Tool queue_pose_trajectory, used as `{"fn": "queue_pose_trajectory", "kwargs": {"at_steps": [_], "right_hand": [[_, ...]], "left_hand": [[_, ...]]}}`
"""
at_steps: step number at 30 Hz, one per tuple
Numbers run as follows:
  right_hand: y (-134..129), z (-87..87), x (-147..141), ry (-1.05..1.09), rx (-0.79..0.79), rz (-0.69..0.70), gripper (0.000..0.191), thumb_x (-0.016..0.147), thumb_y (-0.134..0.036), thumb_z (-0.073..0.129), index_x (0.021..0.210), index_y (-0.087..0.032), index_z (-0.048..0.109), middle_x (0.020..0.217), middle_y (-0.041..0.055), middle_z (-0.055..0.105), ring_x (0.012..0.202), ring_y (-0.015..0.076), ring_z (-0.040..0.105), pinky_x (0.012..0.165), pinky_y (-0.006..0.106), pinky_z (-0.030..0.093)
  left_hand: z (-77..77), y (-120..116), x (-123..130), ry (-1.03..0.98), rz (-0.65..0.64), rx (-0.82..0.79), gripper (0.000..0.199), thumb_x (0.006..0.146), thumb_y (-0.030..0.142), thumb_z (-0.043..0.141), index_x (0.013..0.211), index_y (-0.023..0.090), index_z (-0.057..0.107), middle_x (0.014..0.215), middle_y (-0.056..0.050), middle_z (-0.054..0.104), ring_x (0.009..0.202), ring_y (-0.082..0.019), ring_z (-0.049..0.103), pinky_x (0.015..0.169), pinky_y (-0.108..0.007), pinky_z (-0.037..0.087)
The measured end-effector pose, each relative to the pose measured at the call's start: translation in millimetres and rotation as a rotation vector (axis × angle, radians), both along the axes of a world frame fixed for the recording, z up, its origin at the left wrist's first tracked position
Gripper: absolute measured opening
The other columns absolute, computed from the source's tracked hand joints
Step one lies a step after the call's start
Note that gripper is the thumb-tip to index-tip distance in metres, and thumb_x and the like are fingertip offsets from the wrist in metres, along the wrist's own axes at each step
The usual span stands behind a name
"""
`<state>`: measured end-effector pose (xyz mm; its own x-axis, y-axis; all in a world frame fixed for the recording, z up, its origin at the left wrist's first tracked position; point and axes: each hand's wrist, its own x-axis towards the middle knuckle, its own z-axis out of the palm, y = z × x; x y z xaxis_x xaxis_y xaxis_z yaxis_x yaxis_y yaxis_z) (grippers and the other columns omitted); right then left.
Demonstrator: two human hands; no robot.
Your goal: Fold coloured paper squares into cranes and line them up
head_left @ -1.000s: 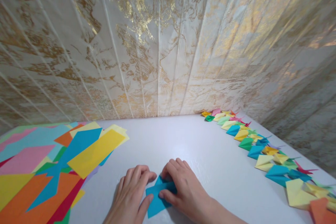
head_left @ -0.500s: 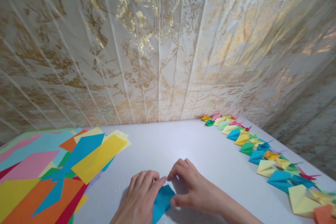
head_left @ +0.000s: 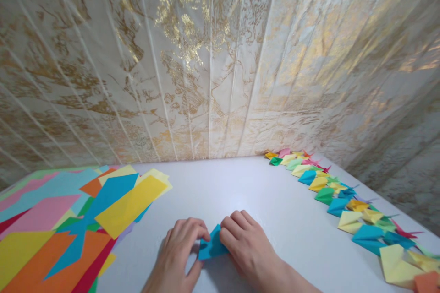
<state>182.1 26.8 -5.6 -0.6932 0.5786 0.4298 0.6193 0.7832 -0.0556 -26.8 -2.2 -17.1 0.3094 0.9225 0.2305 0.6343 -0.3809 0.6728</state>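
A small folded piece of blue paper (head_left: 213,248) is between my two hands at the near middle of the white table. My left hand (head_left: 180,252) grips its left side, with the index finger curled at the edge and the thumb below the near left corner. My right hand (head_left: 245,247) has its fingers wrapped over the right side of the paper, and its thumb is hidden behind them. How many layers the paper has, I cannot tell.
Many coloured paper sheets (head_left: 41,215) overlap across the left of the white table (head_left: 206,187), a yellow one (head_left: 130,206) on top. Folded paper cranes (head_left: 369,233) line the right edge in rows. A gold-patterned curtain (head_left: 192,78) hangs behind the table.
The blue paper has moved up and turned, now lying more crosswise between the hands. My right hand has closed from a spread pose onto its right side; my left hand has shifted off its top.
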Motion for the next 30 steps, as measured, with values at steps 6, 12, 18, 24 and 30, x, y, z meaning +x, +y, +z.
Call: {"fn": "queue_pose_trajectory", "kwargs": {"at_steps": [6,12,18,24,30], "right_hand": [[0.8,9.8,6.9,0.016,-0.322,-0.022,0.02,0.08,-0.01,0.073,0.094,-0.022,0.065,0.094,0.001,0.067,0.085,0.0191,0.053,0.076,0.032,0.035],[9.2,17.5,14.1,0.214,-0.628,-0.138,0.009,0.082,-0.02,0.081,0.078,-0.022,0.073,0.089,-0.0009,0.068,0.09,0.0186,0.054,0.084,0.033,0.037],[15.6,12.5,5.0,0.221,-0.651,-0.296,0.013,0.082,-0.021,0.081,0.074,-0.018,0.071,0.082,0.0008,0.063,0.087,0.0191,0.052,0.081,0.032,0.039],[14.1,11.9,1.5,0.165,-0.588,-0.327,0.013,0.084,-0.019,0.077,0.075,-0.017,0.068,0.082,0.0006,0.06,0.084,0.0183,0.052,0.08,0.032,0.039],[13.8,10.3,-0.7,0.101,-0.549,-0.34,0.014,0.085,-0.018,0.075,0.075,-0.017,0.066,0.083,0.0004,0.059,0.084,0.0182,0.052,0.079,0.031,0.038]], "left_hand": [[3.8,0.5,0.7,0.204,-0.076,0.072,0.014,0.082,0.014,0.067,0.087,0.026,0.062,0.093,0.0,0.066,0.092,-0.024,0.058,0.079,-0.036,0.043],[-4.3,4.5,-1.0,0.227,-0.011,0.124,0.012,0.092,0.018,0.058,0.082,0.024,0.059,0.09,0.0,0.062,0.087,-0.022,0.057,0.075,-0.035,0.043],[-8.2,9.1,2.9,0.233,0.066,0.138,0.015,0.091,0.023,0.06,0.076,0.023,0.057,0.088,-0.001,0.059,0.085,-0.023,0.054,0.074,-0.036,0.042],[-5.9,11.3,7.8,0.251,0.114,0.146,0.018,0.089,0.024,0.064,0.074,0.022,0.055,0.088,-0.001,0.058,0.085,-0.023,0.052,0.075,-0.036,0.04],[-3.5,9.8,9.6,0.295,0.122,0.123,0.015,0.09,0.022,0.06,0.076,0.021,0.056,0.088,-0.002,0.056,0.085,-0.023,0.051,0.075,-0.036,0.039]]}}
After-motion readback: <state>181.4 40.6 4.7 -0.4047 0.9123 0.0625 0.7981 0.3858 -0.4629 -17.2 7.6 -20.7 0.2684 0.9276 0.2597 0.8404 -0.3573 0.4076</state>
